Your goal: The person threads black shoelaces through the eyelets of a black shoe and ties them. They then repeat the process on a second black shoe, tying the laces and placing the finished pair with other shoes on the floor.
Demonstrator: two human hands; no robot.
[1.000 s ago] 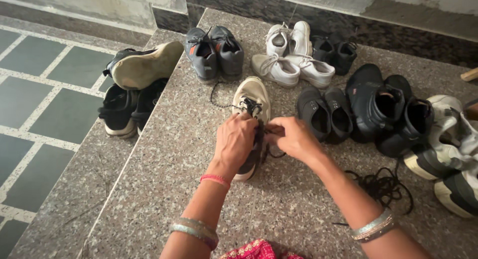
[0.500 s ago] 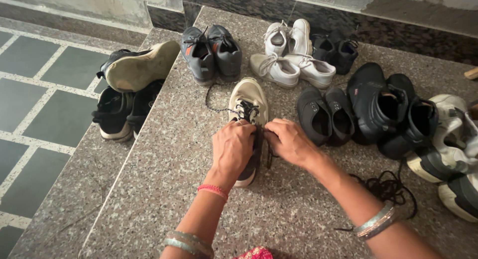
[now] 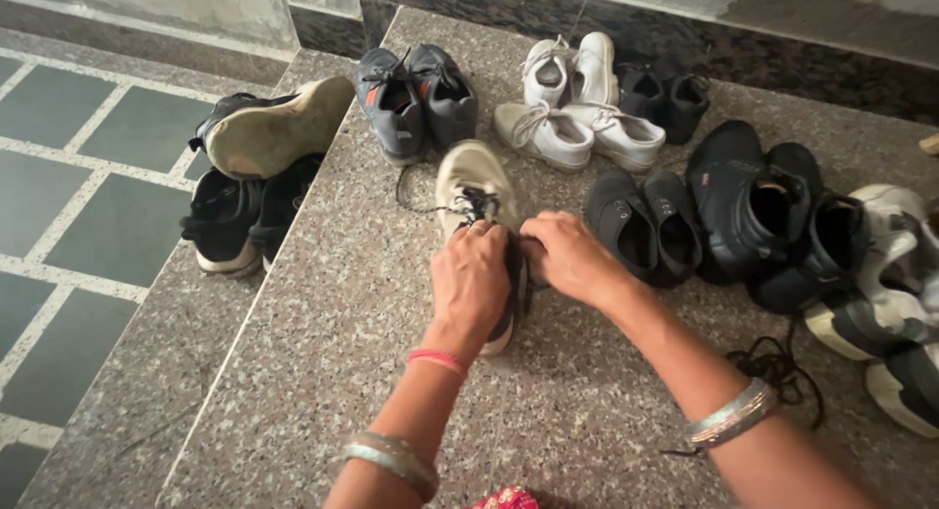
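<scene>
beige shoe [image 3: 473, 175] with black lace [image 3: 475, 208]; speckled grey floor [image 3: 342, 313].

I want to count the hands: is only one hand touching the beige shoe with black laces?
No, both the left hand and right hand rest on the beige shoe with black laces.

Beige sneaker [image 3: 471, 177] with dark laces [image 3: 476, 208], toe pointing away, on speckled granite step [image 3: 323, 353]. Left hand [image 3: 471, 277] lies over its middle, fingers curled on the lacing; right hand [image 3: 567, 257] just beside it, fingertips pinching at the same spot. One lace end trails left over the stone. Behind: grey pair [image 3: 416, 100], white pair [image 3: 572, 103], small black pair [image 3: 663, 95]. Right of the sneaker: black slip-on pair [image 3: 641, 223], black high-top boots [image 3: 768, 211], grey-and-white sneakers [image 3: 890, 294] at the edge. Loose black lace [image 3: 782, 367] near the right forearm. Left, on the lower step: black shoes [image 3: 240, 216], one overturned, pale sole [image 3: 279, 130] up. Green tiled floor [image 3: 68, 177] beyond.
</scene>
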